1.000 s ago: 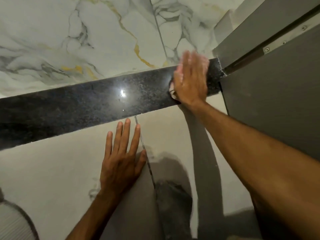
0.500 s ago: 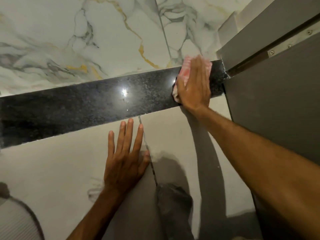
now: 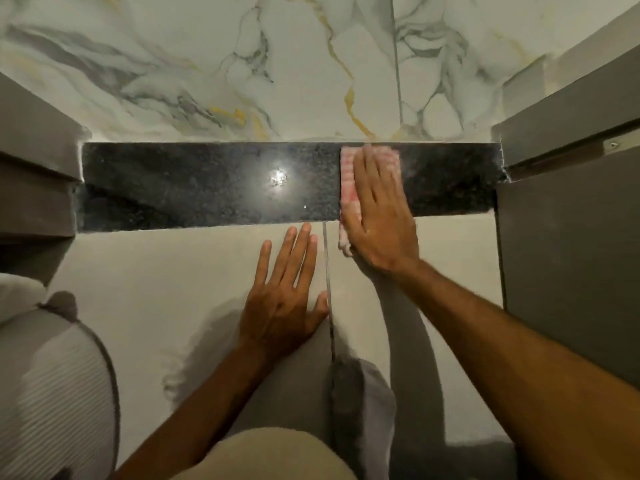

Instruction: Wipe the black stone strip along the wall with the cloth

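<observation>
Right hand [image 3: 375, 216] flat, fingers together, pinning pink cloth [image 3: 348, 178] on strip [image 3: 207, 185], 1 o'clock from left hand [image 3: 285, 299]. Left hand splayed, empty, bracing on floor [image 3: 156, 271]. Advice: keep palm pressure even, sweep toward 9 o'clock, overlap passes, cover wall-side edge.

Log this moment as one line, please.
step: wiping | right hand: flat on cloth, on strip | left hand: braced on floor

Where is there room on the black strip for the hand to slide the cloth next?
The black stone strip lies bare from the pink cloth leftward to the grey panel. A shorter bare stretch lies right of the right hand. The left hand rests flat on the pale tile below.
</observation>
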`<state>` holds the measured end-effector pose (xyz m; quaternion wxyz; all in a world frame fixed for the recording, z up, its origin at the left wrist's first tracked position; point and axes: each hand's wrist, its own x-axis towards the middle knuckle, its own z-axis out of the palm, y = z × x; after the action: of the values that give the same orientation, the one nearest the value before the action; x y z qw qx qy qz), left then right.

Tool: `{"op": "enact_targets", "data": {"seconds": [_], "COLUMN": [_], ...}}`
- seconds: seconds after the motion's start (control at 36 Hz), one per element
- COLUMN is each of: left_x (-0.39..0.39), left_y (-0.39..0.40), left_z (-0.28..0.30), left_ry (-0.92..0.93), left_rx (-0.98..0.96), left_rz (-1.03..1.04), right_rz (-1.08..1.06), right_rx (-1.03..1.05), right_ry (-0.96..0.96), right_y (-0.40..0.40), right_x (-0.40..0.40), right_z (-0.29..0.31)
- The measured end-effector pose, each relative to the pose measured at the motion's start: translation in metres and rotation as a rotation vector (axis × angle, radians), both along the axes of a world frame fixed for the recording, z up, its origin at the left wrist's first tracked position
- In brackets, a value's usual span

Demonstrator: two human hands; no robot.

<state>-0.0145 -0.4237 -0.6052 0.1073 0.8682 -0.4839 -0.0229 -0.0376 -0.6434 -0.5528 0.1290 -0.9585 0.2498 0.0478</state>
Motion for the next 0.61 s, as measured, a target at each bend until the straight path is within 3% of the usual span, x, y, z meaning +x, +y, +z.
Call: {"op": "enact_targets", "data": {"seconds": [0.08, 0.17, 0.25, 0.31, 0.47, 0.61], "left_x": [0.000, 0.001, 0.005, 0.008, 0.020, 0.034], "left_y": [0.007, 0.017, 0.036, 0.053, 0.109, 0.134], "left_z": [0.003, 0.006, 0.007, 0.008, 0.008, 0.010], "left_ry": [-0.001, -0.012, -0.013, 0.005, -0.055, -0.079], "left_rx": [0.022, 0.037, 0.030, 0.035, 0.135, 0.191], "left_rz": [0.020, 0.054, 0.148, 0.245, 0.417, 0.480], "right_rz": [-0.051, -0.319, -0.483, -0.482, 0.060, 0.346], "right_rx": [0.055, 0.152, 0.109, 0.047, 0.026, 0.089], "right_ry": [0.044, 0.086, 0.077, 0.075, -0.028, -0.013], "right_y": [0.029, 0.028, 0.016, 0.012, 0.084, 0.132], "right_x": [-0.071, -0.113, -0.079, -0.034, 0.080, 0.022], "right_z": [0.004, 0.011, 0.012, 0.010, -0.004, -0.005]}}
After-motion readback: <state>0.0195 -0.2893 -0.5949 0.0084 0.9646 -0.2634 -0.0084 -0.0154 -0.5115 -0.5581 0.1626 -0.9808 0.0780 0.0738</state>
